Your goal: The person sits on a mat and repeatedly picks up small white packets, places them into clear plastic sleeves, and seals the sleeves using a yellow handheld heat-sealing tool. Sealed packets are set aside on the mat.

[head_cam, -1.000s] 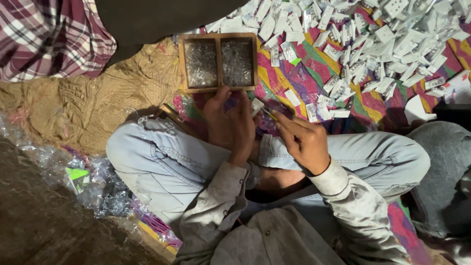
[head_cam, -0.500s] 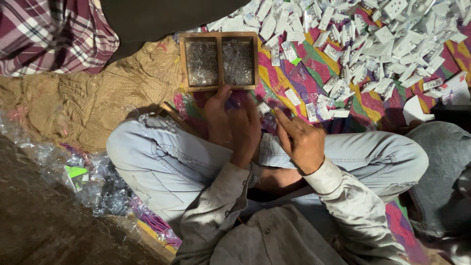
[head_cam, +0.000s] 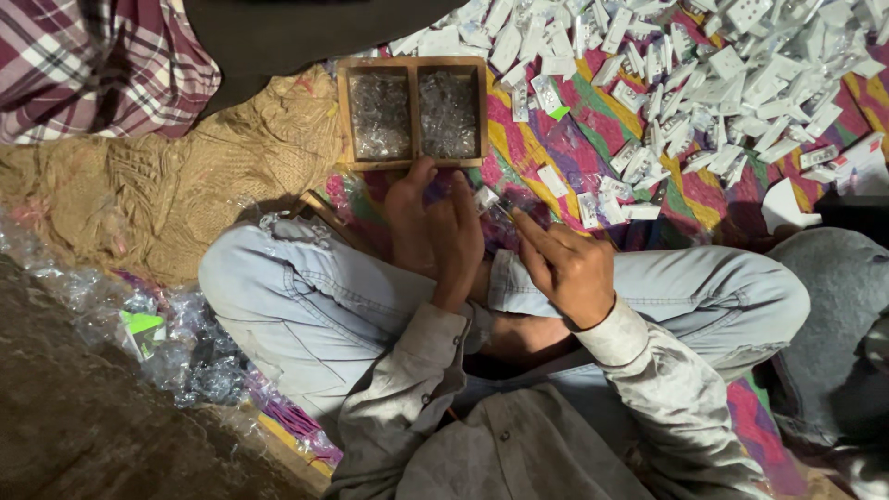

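I sit cross-legged in light jeans. My left hand (head_cam: pixel 433 231) is curled over my lap just below a wooden two-compartment tray (head_cam: pixel 414 65) filled with small shiny metal parts. It grips a small white plastic piece (head_cam: pixel 485 197) at its fingertips. My right hand (head_cam: pixel 565 264) is beside it, fingers pinched around a thin tool whose tip touches that piece. The two hands nearly touch.
A big heap of white plastic pieces (head_cam: pixel 704 83) covers the striped colourful mat (head_cam: pixel 546 148) at upper right. Brown sackcloth (head_cam: pixel 176 185) lies left, a plaid cloth (head_cam: pixel 83 65) at top left. Crumpled clear plastic bags (head_cam: pixel 157 343) lie by my left knee. A grey bundle (head_cam: pixel 833 315) is on the right.
Both hands stay over my lap with only slight finger shifts; the right hand's fingers have edged closer to the piece held by the left.
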Tool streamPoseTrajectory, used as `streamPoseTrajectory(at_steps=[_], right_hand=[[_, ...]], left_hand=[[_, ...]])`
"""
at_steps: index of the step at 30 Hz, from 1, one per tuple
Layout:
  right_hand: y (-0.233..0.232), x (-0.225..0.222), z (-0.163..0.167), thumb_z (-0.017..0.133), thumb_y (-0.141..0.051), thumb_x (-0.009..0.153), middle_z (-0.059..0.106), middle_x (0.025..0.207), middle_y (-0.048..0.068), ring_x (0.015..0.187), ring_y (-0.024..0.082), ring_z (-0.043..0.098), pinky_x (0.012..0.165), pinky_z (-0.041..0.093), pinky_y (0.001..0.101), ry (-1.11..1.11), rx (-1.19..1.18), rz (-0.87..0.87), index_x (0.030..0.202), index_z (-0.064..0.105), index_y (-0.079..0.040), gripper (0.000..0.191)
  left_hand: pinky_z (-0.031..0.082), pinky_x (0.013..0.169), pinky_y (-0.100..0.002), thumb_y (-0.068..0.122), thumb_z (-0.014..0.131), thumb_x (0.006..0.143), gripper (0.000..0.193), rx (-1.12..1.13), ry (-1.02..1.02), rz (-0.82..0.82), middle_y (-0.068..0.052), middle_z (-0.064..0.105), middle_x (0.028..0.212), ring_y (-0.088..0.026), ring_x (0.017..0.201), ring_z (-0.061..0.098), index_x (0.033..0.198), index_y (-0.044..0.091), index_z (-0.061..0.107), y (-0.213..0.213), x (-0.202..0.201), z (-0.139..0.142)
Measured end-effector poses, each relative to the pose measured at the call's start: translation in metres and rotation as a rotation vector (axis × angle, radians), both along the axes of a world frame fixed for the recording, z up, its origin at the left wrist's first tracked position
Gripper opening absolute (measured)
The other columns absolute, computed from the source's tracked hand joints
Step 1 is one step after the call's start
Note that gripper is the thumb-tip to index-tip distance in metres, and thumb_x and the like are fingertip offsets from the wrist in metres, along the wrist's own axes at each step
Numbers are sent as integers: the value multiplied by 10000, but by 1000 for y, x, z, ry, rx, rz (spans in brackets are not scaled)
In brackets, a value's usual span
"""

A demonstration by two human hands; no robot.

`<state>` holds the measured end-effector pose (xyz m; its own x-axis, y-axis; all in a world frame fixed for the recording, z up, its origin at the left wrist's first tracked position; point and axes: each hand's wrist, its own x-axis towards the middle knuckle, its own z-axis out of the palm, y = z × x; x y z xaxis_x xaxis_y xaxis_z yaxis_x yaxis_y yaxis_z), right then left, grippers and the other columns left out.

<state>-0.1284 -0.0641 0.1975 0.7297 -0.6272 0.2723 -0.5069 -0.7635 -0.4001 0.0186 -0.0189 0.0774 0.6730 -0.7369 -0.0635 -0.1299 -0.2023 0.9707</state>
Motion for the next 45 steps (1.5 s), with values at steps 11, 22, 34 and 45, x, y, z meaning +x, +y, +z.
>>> streamPoseTrajectory(at_steps=[11, 22, 34, 45], right_hand=[[-17, -14, -3, 739, -118, 914, 561, 667, 51, 515, 225, 562, 473, 430, 379, 37, 14, 150, 1263, 734, -106, 350], [-14, -15, -46, 684, -106, 1009, 616, 722, 53, 648, 42, 500, 559, 396, 259, -256, 815, -125, 958, 639, -25, 105], [-8, -19, -58, 747, -62, 955, 552, 652, 29, 593, 53, 454, 525, 388, 266, -276, 514, -69, 879, 556, -33, 208], [-6, -12, -75, 431, -211, 1139, 492, 844, -10, 705, 53, 427, 664, 401, 219, -768, 1214, 81, 1143, 405, -107, 108]], left_hand=[[435, 1101, -468, 298, 534, 1090, 464, 22, -528, -31, -294, 670, 970, -429, 1116, 621, 891, -81, 714, 5, 5, 8], [485, 1004, -477, 316, 474, 1101, 570, 117, -446, -173, -279, 642, 715, -449, 889, 678, 707, -19, 712, 6, 3, 2], [433, 493, -307, 446, 551, 1035, 475, 35, 699, -194, -6, 623, 672, -113, 577, 572, 767, 66, 643, 1, -3, -37], [484, 616, -286, 364, 613, 1058, 309, -1, 882, -104, 36, 620, 853, -81, 744, 564, 947, 83, 673, -4, -13, -50]])
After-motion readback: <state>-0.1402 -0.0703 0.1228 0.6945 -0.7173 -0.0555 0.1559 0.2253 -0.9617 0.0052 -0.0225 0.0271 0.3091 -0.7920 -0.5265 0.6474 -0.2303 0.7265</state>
